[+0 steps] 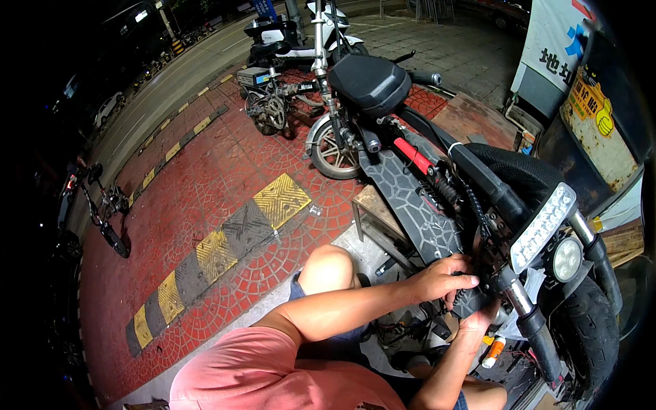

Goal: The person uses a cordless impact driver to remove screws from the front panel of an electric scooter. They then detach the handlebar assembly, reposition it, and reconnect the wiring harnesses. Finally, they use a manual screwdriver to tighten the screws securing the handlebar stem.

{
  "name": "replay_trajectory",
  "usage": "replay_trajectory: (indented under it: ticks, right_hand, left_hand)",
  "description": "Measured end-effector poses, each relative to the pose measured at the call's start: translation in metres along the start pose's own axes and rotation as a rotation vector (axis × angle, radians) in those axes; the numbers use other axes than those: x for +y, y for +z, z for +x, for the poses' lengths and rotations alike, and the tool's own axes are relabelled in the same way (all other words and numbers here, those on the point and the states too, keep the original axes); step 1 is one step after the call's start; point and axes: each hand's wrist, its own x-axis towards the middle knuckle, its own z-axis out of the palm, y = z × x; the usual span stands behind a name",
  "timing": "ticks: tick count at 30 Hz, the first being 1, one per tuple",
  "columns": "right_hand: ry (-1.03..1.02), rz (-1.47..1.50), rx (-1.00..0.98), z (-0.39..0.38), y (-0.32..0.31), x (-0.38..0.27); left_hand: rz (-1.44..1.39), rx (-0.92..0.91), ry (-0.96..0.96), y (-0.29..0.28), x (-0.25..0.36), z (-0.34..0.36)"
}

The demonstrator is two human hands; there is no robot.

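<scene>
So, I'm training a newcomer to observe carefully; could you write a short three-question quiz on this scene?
1. True or false: the left hand and right hand both rest on the large black tyre.
2. What colour is the tube above the patterned deck?
3. What shape is the lamp beside the rectangular light panel? A) triangular B) round C) star-shaped

Key: 1. False, they are by the deck's near end. 2. Red. 3. B.

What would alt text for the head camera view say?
A bare left hand and right hand work at the front of a dark scooter near its rectangular headlight. Red paving with a yellow-black strip lies left.
</scene>
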Motion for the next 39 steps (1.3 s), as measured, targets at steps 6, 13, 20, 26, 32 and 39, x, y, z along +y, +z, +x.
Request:
replay_trajectory:
  ticks: [6,13,20,26,32,39]
  right_hand:
    - [0.012,-0.058,-0.081,0.011,-0.018,-0.010]
    - [0.017,-0.002,-0.037,0.013,-0.013,-0.007]
    - [0.022,-0.020,-0.072,0.014,-0.014,-0.008]
    - [0.050,-0.012,-0.076,0.013,-0.007,-0.004]
    - [0.043,0.028,-0.011,0.014,-0.009,-0.007]
    - [0.018,-0.002,-0.046,0.014,-0.007,-0.003]
  left_hand:
    - [-0.030,0.009,0.017,0.003,0.003,-0.001]
    - [0.013,-0.007,0.025,0.001,0.003,-0.001]
    - [0.016,-0.006,0.024,0.001,0.001,-0.001]
    - [0.007,-0.002,0.023,0.001,0.002,-0.001]
    - [-0.008,-0.007,0.019,0.001,-0.001,0.000]
    - [-0.014,-0.007,0.011,0.001,0.002,-0.001]
